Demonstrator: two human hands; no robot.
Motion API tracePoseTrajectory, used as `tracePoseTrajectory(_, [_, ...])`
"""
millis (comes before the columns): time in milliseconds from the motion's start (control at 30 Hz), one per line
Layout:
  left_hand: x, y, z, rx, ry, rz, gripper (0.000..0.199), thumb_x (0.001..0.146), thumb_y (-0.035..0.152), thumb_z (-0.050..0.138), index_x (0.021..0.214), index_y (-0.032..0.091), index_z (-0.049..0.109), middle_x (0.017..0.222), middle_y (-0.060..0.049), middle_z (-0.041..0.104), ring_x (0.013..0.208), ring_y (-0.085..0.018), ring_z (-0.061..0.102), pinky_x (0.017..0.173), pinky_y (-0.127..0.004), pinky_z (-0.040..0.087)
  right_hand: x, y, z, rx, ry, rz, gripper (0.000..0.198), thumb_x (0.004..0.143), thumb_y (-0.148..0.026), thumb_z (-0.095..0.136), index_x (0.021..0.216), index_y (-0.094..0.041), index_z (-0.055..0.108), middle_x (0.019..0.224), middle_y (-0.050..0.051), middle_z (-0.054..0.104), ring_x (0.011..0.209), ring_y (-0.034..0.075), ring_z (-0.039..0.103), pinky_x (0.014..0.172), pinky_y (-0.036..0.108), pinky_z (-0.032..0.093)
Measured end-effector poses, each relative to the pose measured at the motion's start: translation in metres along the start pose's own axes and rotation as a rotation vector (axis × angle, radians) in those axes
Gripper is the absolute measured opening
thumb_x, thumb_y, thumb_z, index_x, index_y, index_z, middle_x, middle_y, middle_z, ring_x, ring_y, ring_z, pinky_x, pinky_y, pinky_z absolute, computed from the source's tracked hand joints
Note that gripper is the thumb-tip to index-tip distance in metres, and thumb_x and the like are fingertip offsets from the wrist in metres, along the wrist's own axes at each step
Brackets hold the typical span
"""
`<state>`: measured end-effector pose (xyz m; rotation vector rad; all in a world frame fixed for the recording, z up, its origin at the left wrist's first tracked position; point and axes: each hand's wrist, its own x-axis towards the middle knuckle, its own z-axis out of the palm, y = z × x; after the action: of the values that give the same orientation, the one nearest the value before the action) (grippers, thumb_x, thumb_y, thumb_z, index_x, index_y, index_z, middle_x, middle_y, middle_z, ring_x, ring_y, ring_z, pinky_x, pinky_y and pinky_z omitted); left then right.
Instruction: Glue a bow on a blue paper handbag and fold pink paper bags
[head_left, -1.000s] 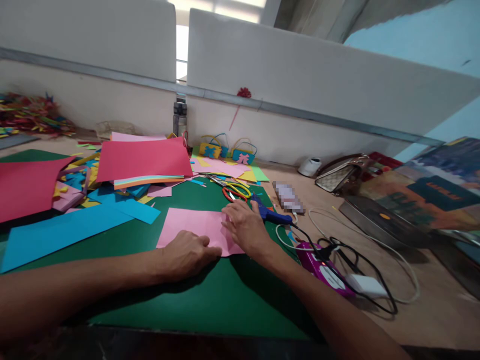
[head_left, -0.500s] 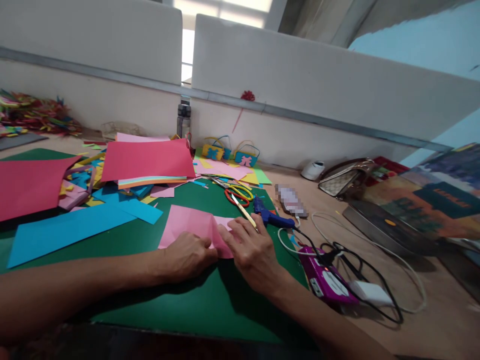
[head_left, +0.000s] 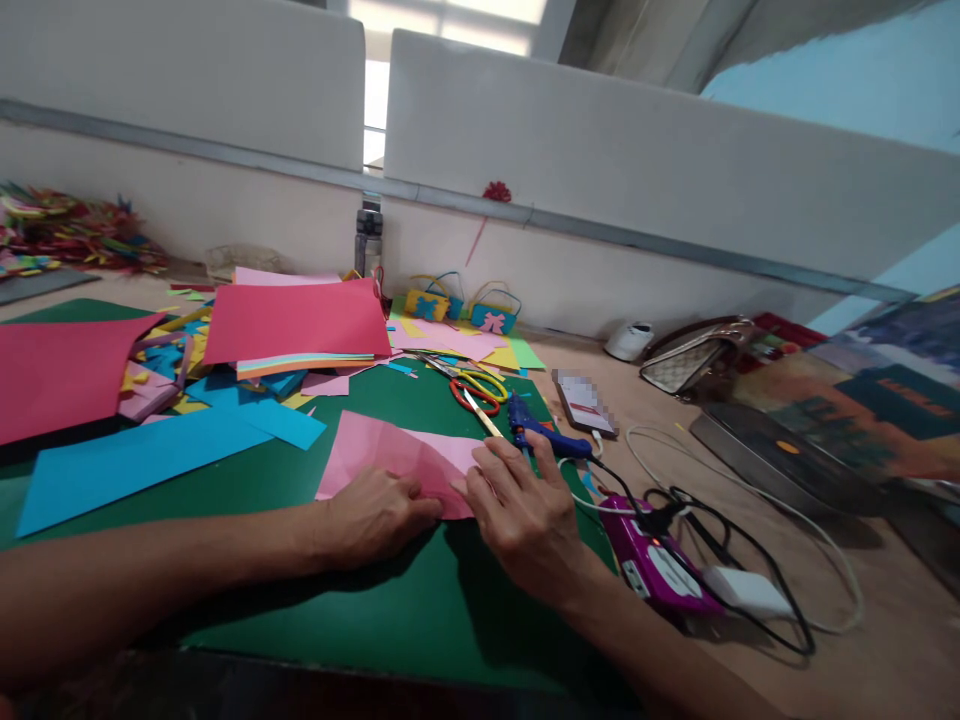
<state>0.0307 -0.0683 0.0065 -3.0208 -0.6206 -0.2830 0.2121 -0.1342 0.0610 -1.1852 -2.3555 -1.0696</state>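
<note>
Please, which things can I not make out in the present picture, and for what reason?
All in the head view:
Pink paper: its near edge is partly covered by the left hand and right hand.
Phone: its screen is partly hidden by pixelation.
Left red sheet: cut off by the picture's left edge.
Dark label: lettering too blurred to read.

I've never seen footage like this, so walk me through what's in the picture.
No machine: these are a person's two bare hands, seen from a camera on that person's head, looking forward and down. The left hand rests on a bent pink sheet over a green surface; the right hand touches its right end. I can't tell whether either pinches it. Scissors and a blue glue gun lie beyond, blue paper and red sheets to the left, and small paper bags stand at the back.
</note>
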Motion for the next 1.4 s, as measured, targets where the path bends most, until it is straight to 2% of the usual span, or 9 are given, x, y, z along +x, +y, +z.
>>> tracePoseTrajectory(200, [-0.008,0.010,-0.007,0.098,0.015,0.093,0.024,0.089,0.011,0.042,0.105,0.013,0.059,0.078,-0.010,0.064,0.062,-0.021,0.060,0.050,-0.030,0.045,-0.003,0.001,0.007,0.247,-0.118,0.056,0.022,0.087,-0.011,0.047,0.070,-0.017,0.058,0.065,0.002,0.057,0.065,0.016,0.048,0.081,0.034,0.037])
tracePoseTrajectory(333, [-0.023,0.012,-0.046,0.171,0.377,0.316,0.034,0.092,0.016,0.036,0.122,0.015,0.052,0.084,-0.011,0.065,0.074,-0.022,0.060,0.061,-0.034,0.048,-0.004,0.000,0.005,0.219,-0.113,0.028,0.027,0.086,-0.007,0.041,0.067,-0.017,0.057,0.064,0.004,0.053,0.063,0.017,0.043,0.074,0.034,0.036])
tracePoseTrajectory(433, [-0.024,-0.007,-0.085,0.122,0.581,0.043,0.029,0.094,0.024,0.038,0.114,0.025,0.058,0.092,-0.008,0.064,0.088,-0.022,0.058,0.080,-0.038,0.047,-0.003,-0.006,0.001,0.188,-0.066,-0.050,0.028,0.087,-0.007,0.040,0.068,-0.016,0.059,0.066,0.006,0.054,0.065,0.018,0.042,0.073,0.035,0.035])
tracePoseTrajectory(533, [-0.013,-0.040,-0.106,0.023,0.440,-0.306,0.040,0.089,0.042,0.048,0.121,0.019,0.055,0.111,-0.011,0.059,0.102,-0.026,0.055,0.085,-0.040,0.045,-0.003,-0.014,-0.001,0.198,-0.031,-0.115,0.026,0.086,-0.007,0.042,0.068,-0.015,0.059,0.066,0.006,0.054,0.065,0.018,0.042,0.068,0.034,0.034])
tracePoseTrajectory(600, [-0.005,-0.061,-0.105,-0.088,0.301,-0.342,0.059,0.077,0.048,0.063,0.125,0.016,0.052,0.116,-0.011,0.059,0.106,-0.027,0.053,0.086,-0.038,0.045,-0.004,-0.017,0.000,0.202,-0.026,-0.130,0.027,0.086,-0.006,0.041,0.067,-0.014,0.059,0.065,0.006,0.054,0.065,0.018,0.042,0.067,0.034,0.033])
tracePoseTrajectory(667, [0.001,-0.074,-0.096,-0.234,0.102,-0.349,0.055,0.074,0.045,0.066,0.119,0.015,0.056,0.103,-0.008,0.065,0.090,-0.021,0.059,0.073,-0.028,0.047,-0.005,-0.019,0.001,0.197,-0.033,-0.138,0.028,0.087,-0.005,0.039,0.068,-0.014,0.059,0.067,0.006,0.054,0.065,0.018,0.043,0.066,0.034,0.033])
tracePoseTrajectory(767, [0.006,-0.081,-0.082,-0.252,-0.088,-0.350,0.023,0.080,0.033,0.058,0.078,0.012,0.067,0.061,-0.001,0.060,0.055,-0.011,0.050,0.050,-0.019,0.034,-0.006,-0.018,0.002,0.196,-0.040,-0.150,0.026,0.086,-0.006,0.040,0.070,-0.013,0.059,0.067,0.007,0.055,0.065,0.018,0.045,0.065,0.034,0.034])
tracePoseTrajectory(1067, [0.030,-0.093,-0.070,-0.171,-0.105,-0.392,0.020,0.078,0.020,0.051,0.061,0.015,0.061,0.051,0.001,0.050,0.047,-0.009,0.037,0.045,-0.022,0.021,-0.020,-0.022,-0.010,0.297,-0.175,-0.233,0.027,0.084,-0.006,0.038,0.072,-0.014,0.061,0.075,0.010,0.059,0.075,0.023,0.054,0.070,0.039,0.040])
tracePoseTrajectory(1400, [0.041,-0.086,-0.040,-0.101,-0.194,-0.359,0.018,0.078,0.020,0.051,0.068,0.017,0.066,0.061,-0.002,0.063,0.054,-0.014,0.052,0.048,-0.022,0.025,-0.036,-0.013,-0.010,0.376,-0.287,-0.298,0.020,0.084,-0.008,0.044,0.077,-0.014,0.062,0.081,0.012,0.063,0.078,0.021,0.054,0.072,0.039,0.042])
